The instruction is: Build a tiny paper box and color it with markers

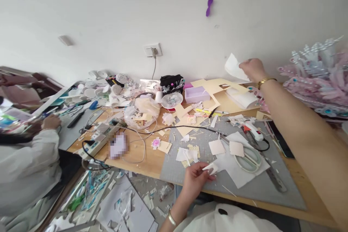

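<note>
My right hand [252,69] is raised near the wall at the back right, its fingers closed on the edge of a thin white paper sheet [233,66]. At the front edge of the grey cutting mat [185,181], my left hand [195,179] pinches a small white piece [211,168] whose exact kind I cannot make out. Beside it on the mat lie white paper [239,174], scissors with pale handles [254,168] and two small cream scalloped-edged squares, one square [216,147] left of the other [236,149]. A metal ruler [277,181] lies partly under the paper.
A hot glue gun [254,130] and a phone [281,139] lie at the right, below pink decorations [312,87]. Behind are a lilac box [197,95] and cut cream card [209,87]. A cable [174,127] crosses the table from a power strip [95,143]. Another person [29,174] works at left.
</note>
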Action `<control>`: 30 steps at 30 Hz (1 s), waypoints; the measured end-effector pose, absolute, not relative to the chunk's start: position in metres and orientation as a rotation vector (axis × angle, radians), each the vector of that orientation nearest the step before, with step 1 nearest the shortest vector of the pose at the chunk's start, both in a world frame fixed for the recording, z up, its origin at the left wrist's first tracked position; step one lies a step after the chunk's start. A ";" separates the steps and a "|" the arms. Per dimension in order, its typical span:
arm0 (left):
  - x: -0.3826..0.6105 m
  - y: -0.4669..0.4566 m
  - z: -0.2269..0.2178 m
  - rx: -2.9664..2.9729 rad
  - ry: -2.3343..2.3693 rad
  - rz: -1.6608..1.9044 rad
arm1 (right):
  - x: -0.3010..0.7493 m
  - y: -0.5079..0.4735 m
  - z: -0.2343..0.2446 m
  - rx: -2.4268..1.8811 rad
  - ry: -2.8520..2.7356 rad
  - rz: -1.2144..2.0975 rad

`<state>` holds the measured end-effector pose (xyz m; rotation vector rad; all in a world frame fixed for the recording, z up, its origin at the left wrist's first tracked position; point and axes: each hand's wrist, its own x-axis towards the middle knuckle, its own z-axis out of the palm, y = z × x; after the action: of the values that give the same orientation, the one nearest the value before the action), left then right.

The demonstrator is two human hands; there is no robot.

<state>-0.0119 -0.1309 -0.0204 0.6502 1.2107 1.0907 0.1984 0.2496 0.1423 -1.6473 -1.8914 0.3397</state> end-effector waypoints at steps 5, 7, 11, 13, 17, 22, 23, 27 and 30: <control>-0.018 -0.094 0.020 0.726 1.048 1.083 | 0.233 0.162 0.129 -1.497 -1.673 0.787; -0.011 -0.068 0.037 0.762 0.997 1.164 | 0.236 0.122 0.113 -1.306 -1.499 1.104; 0.016 -0.022 0.052 0.684 0.811 1.150 | 0.228 0.059 0.076 -1.137 -1.241 1.384; 0.027 -0.009 0.051 0.644 0.766 1.130 | 0.223 0.042 0.059 -1.127 -1.223 1.405; 0.036 -0.002 0.041 0.631 0.862 1.119 | 0.223 0.029 0.039 -1.063 -1.210 1.497; 0.031 -0.004 0.030 0.734 1.006 0.999 | 0.228 0.025 0.037 -1.093 -1.319 1.638; 0.029 -0.004 0.029 0.754 1.024 0.984 | 0.227 0.024 0.037 -1.094 -1.324 1.630; 0.027 -0.004 0.024 0.796 1.046 0.973 | 0.221 0.020 0.029 -1.125 -1.365 1.487; 0.026 -0.002 0.024 0.824 1.064 1.015 | 0.220 0.022 0.021 -1.198 -1.429 1.259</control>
<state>0.0257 -0.0022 0.0236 0.8242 1.0640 1.0153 0.2201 0.0217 0.0214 -1.1984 -1.4289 1.2588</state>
